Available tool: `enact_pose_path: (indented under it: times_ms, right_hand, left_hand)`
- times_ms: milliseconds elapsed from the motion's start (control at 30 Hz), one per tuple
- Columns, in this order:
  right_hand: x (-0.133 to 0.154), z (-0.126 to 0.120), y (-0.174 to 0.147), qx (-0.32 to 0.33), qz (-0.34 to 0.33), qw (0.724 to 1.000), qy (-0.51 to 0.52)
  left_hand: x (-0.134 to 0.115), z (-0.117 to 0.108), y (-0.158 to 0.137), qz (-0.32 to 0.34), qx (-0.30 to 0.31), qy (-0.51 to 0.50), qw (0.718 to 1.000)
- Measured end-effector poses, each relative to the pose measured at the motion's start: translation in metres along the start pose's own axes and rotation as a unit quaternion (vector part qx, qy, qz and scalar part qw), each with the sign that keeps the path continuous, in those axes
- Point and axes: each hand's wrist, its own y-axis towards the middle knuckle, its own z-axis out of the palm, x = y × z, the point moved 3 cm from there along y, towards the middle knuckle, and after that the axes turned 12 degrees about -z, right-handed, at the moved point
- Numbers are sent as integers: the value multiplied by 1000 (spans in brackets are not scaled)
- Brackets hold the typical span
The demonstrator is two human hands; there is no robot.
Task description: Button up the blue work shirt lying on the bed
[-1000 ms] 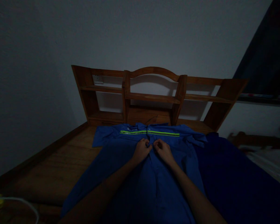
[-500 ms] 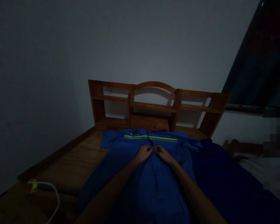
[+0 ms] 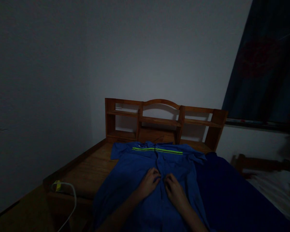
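Both hands on blue shirt [image 3: 135,167], laid flat on wooden bed [image 3: 91,167]. Left hand [image 3: 148,183] and right hand [image 3: 174,190] pinch the shirt front at centre, fingers curled.

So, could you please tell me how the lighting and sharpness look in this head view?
Head view: very dim, with the wall behind the headboard the brightest patch; the shirt reads dark blue, only its stripe stands out; both hands are shadowed with soft edges; the right edge by the white bedding is smeared; the curtain leans from lens distortion.
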Motion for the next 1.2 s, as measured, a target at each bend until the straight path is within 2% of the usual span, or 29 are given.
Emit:
enact_pose_path:
  times_ms: [133,267,367,567,733,867,1033,1200]
  right_hand:
    - [6,-1,3,23,-2,998,-50]
    - [10,-4,3,17,-10,998,-61]
    - [7,-5,3,0,-10,999,-34]
    - [-5,-5,3,-60,-13,998,32]
    - [-7,-9,6,-77,20,994,72]
    - [-5,-11,8,-76,38,992,95]
    - [1,-12,10,-65,35,992,106]
    - [5,-13,13,-69,21,991,115]
  left_hand:
    - [1,1,0,-1,5,28,1000]
    - [4,-1,1,-17,-6,18,1000]
    - [5,-1,0,-34,-9,15,999]
    - [1,-1,-1,-22,-12,33,999]
    - [5,4,7,-41,-8,44,998]
    - [6,6,9,-76,-54,24,995]
    - [-14,0,-3,-93,-129,-41,986]
    - [-17,8,-16,-167,-111,-147,969]
